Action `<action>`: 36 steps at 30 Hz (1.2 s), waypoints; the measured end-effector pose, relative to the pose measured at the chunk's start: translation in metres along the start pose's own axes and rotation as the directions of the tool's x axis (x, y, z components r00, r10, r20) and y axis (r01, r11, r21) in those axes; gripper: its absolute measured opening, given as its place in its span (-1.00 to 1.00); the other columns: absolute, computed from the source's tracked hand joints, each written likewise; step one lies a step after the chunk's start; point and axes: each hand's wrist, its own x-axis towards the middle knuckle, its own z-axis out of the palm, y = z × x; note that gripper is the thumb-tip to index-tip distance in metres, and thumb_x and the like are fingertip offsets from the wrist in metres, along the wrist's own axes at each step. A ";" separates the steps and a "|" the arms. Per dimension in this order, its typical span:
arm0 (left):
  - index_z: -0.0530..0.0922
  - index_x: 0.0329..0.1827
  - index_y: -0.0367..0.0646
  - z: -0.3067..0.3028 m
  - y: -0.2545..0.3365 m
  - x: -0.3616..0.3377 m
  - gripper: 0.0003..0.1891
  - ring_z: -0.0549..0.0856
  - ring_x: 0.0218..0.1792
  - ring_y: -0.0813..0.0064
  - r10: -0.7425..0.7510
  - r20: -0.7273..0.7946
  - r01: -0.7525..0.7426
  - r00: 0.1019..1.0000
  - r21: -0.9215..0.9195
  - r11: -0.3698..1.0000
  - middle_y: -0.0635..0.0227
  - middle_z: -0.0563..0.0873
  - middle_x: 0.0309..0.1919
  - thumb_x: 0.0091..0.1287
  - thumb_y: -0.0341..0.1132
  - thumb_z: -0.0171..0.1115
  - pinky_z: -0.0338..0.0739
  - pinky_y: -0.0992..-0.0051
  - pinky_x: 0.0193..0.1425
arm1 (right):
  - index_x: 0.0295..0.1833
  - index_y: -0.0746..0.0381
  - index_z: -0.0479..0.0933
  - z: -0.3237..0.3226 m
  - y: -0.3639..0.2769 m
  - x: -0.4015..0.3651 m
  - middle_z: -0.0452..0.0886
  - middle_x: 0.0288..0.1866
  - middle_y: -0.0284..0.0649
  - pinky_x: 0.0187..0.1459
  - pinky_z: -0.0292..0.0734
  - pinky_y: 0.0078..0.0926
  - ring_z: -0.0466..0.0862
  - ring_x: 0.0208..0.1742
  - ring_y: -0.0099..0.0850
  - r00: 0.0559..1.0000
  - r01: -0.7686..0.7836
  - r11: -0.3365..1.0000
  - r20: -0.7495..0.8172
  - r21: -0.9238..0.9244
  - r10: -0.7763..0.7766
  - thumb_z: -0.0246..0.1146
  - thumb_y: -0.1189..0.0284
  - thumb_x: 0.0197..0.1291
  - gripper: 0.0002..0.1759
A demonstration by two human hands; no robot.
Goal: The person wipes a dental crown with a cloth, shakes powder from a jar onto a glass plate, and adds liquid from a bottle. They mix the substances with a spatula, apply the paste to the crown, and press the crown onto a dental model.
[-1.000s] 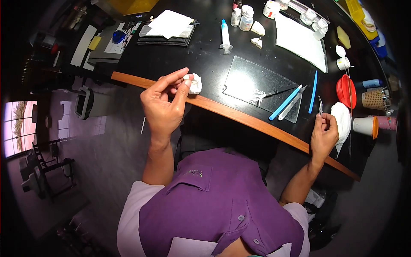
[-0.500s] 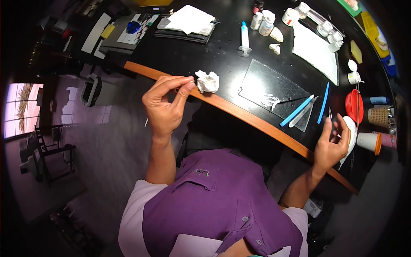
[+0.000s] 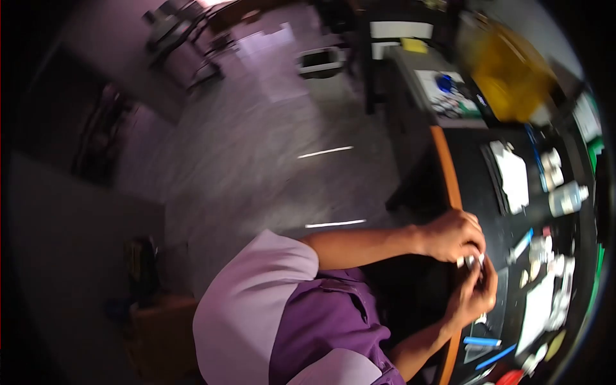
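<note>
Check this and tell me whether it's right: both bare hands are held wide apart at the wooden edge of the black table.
Wide apart is wrong: the head view shows the left hand and right hand together, at the wooden edge of the black table.

Purplish light [image 3: 273,58] is falling across the grey floor [image 3: 256,154], while a wood-edged black table [image 3: 473,157] is curving down the right

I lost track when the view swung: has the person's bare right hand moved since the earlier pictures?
Yes: the right hand has moved away from the round red plastic dish, along the brown wooden table edge, to the left hand.
</note>
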 end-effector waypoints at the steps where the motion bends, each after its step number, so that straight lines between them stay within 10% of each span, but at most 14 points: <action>1: 0.85 -0.23 -0.15 0.001 0.001 0.001 -0.91 0.80 -0.17 0.14 0.028 0.013 -0.028 1.000 0.003 1.000 0.26 0.87 -0.29 0.30 -0.34 0.50 0.66 0.19 0.01 | 0.24 0.43 0.67 -0.001 -0.002 -0.004 0.80 -0.12 -0.09 -0.15 0.77 -0.47 0.79 -0.18 -0.42 0.997 -0.062 0.991 -0.035 0.119 0.066 0.39 0.54 0.53 -0.73; 11: 0.84 -0.30 0.01 0.008 0.005 -0.007 -0.90 0.73 -0.21 0.31 0.038 -0.010 -0.038 0.999 -0.051 0.998 0.53 0.84 -0.37 0.18 -0.27 0.61 0.46 0.18 0.04 | 0.16 0.39 0.72 -0.008 0.039 -0.007 0.81 0.01 -0.15 -0.02 0.76 -0.52 0.79 -0.03 -0.46 0.983 -0.178 0.909 0.035 0.376 0.178 0.36 0.50 0.59 -0.80; 14: 0.82 -0.30 0.02 0.007 0.010 -0.008 -0.89 0.72 -0.21 0.36 0.020 0.003 -0.020 1.000 -0.084 0.996 0.56 0.83 -0.38 0.20 -0.25 0.61 0.40 0.22 0.07 | 0.18 0.36 0.72 -0.011 0.042 -0.004 0.81 0.03 -0.16 -0.07 0.80 -0.50 0.80 -0.02 -0.45 0.999 0.035 0.985 0.007 0.169 -0.037 0.34 0.50 0.60 -0.80; 20: 0.82 -0.29 0.05 0.017 0.001 -0.010 -0.91 0.70 -0.19 0.43 -0.002 -0.057 -0.001 0.998 -0.059 0.998 0.60 0.84 -0.35 0.23 -0.25 0.60 0.36 0.24 0.10 | 0.32 0.33 0.68 -0.012 0.032 -0.007 0.80 0.03 -0.18 -0.01 0.79 -0.49 0.79 0.00 -0.44 0.981 -0.188 0.920 0.106 0.344 0.160 0.32 0.51 0.62 -0.73; 23: 0.85 -0.27 0.05 0.018 0.001 -0.008 -0.92 0.69 -0.19 0.44 0.004 -0.053 -0.007 0.999 -0.055 0.998 0.62 0.85 -0.35 0.24 -0.25 0.59 0.35 0.25 0.10 | 0.09 0.37 0.67 -0.010 0.007 -0.007 0.80 -0.14 -0.03 -0.23 0.79 -0.41 0.80 -0.24 -0.28 0.997 0.030 0.970 -0.077 0.242 -0.012 0.58 0.42 0.38 -0.67; 36: 0.89 -0.28 0.16 0.021 -0.002 -0.006 -0.87 0.67 -0.16 0.44 0.048 -0.072 -0.052 0.996 -0.045 0.998 0.68 0.86 -0.33 0.17 -0.12 0.64 0.34 0.23 0.06 | 0.18 0.41 0.66 -0.014 -0.001 -0.006 0.83 -0.06 0.09 -0.08 0.87 -0.27 0.87 -0.11 -0.16 0.996 -0.064 0.959 -0.043 0.277 0.079 0.55 0.45 0.41 -0.63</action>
